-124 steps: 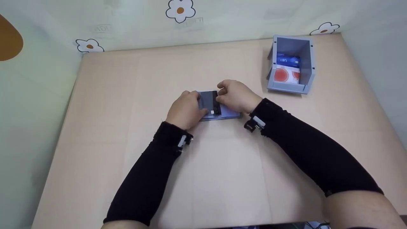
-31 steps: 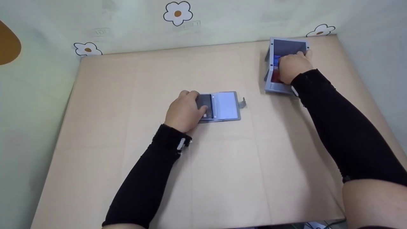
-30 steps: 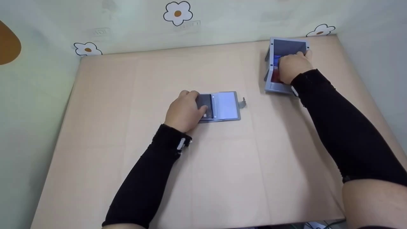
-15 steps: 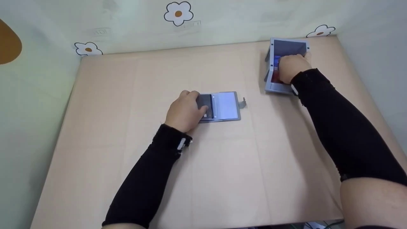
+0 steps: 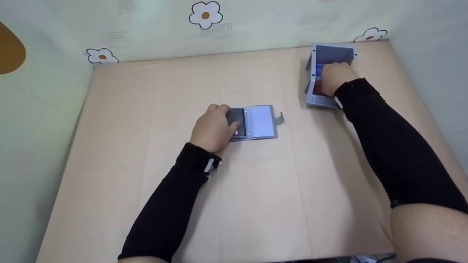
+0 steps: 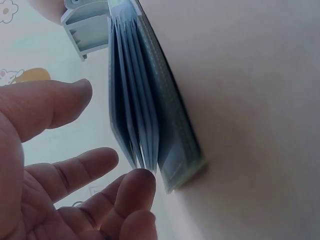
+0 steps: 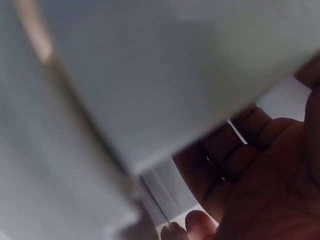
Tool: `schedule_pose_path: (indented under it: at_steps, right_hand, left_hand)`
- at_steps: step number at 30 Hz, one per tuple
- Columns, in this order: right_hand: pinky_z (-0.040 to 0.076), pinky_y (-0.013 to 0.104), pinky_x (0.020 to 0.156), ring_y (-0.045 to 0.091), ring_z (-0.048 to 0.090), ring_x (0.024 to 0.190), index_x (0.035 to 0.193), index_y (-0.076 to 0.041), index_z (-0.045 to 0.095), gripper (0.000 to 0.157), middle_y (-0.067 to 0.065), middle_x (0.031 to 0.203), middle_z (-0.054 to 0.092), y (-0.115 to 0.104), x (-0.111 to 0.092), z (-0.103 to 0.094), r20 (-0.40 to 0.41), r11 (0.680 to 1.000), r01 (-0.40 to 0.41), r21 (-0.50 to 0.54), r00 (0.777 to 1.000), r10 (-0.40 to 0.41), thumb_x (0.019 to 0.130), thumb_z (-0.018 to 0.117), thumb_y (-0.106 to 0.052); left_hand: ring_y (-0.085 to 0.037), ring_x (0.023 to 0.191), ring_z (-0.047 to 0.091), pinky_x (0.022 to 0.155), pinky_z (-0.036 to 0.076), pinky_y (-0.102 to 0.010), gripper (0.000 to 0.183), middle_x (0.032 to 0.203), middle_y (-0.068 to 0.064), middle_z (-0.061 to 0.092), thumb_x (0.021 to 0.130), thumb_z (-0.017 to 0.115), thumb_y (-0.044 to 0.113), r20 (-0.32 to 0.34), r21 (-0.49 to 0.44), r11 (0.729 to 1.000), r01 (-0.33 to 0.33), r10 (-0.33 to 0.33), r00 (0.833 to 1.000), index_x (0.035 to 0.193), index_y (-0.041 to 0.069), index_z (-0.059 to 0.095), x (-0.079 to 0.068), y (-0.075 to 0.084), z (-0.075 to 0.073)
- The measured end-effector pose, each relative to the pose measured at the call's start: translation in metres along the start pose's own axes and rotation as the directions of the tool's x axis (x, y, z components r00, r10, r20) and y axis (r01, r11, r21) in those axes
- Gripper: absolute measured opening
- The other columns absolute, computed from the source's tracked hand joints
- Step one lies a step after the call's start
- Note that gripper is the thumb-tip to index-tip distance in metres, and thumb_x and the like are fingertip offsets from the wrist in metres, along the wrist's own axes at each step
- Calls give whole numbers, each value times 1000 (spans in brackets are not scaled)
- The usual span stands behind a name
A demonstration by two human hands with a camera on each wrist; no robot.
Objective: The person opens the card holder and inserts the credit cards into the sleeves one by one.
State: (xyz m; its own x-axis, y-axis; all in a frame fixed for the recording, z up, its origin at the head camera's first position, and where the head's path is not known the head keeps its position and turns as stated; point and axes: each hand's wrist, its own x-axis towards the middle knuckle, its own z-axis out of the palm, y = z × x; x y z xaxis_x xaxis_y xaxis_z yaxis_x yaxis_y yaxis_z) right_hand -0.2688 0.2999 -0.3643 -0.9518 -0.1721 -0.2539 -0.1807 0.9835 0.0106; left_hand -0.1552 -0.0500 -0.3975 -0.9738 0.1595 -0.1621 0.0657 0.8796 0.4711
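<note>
A grey card holder [image 5: 262,122] lies open on the table, clear sleeves showing, its strap [image 5: 279,118] out to the right. My left hand [image 5: 212,128] rests at its left side, thumb over a dark card [image 5: 235,116] in the left sleeve. In the left wrist view the fingers are spread, one fingertip at the edges of the fanned sleeves [image 6: 132,90]. My right hand [image 5: 337,77] reaches down into a grey-blue bin [image 5: 321,101], over a blue card [image 5: 319,69] and a red-printed one [image 5: 317,87]. Its fingertips are mostly hidden; I cannot tell whether they hold a card.
The bin stands at the table's back right, and its wall [image 7: 165,90] fills much of the right wrist view. Pale walls with flower prints [image 5: 206,15] border the tan table [image 5: 256,193]. Cables [image 5: 384,258] show below the front edge.
From the card holder, my right hand has moved to the bin at back right and stayed there over the last second. The dark card now sits within the left sleeve. My left hand stays put.
</note>
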Motion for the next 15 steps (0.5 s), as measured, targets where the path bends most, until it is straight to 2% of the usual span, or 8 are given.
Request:
schedule_pose_path:
  at_steps: [2,8,12,15]
  right_hand:
    - [43,64,98,52,61,100,109,19,63,35,41,112,67,0,0,-1,2,1000,0,-1,1000,0,88,52,-7]
    - [35,68,100,58,57,110,126,20,51,46,44,122,61,-1,0,-2,11,997,-68,41,998,68,93,52,-11]
    - [34,70,105,56,58,113,130,17,51,43,42,125,61,0,-1,-6,10,992,-90,90,996,90,92,51,-4]
    - [38,68,106,49,59,107,124,12,56,35,37,123,65,3,-4,-10,-3,989,-86,119,996,87,91,49,1]
  left_hand:
    - [-26,107,67,99,56,-42,59,137,-16,60,100,70,39,-5,0,1000,-5,5,1000,147,6,57,0,0,0]
    - [-26,107,67,99,56,-42,59,135,-16,61,100,70,39,-12,-4,1000,-10,9,1000,147,5,58,0,0,0]
    - [-26,108,67,100,56,-42,59,136,-16,61,100,70,39,-10,-5,1000,-14,14,1000,146,5,58,1,-1,0]
    - [-27,109,67,100,56,-42,58,136,-15,60,100,70,39,-9,-4,1000,-14,14,1000,146,5,58,1,0,0]
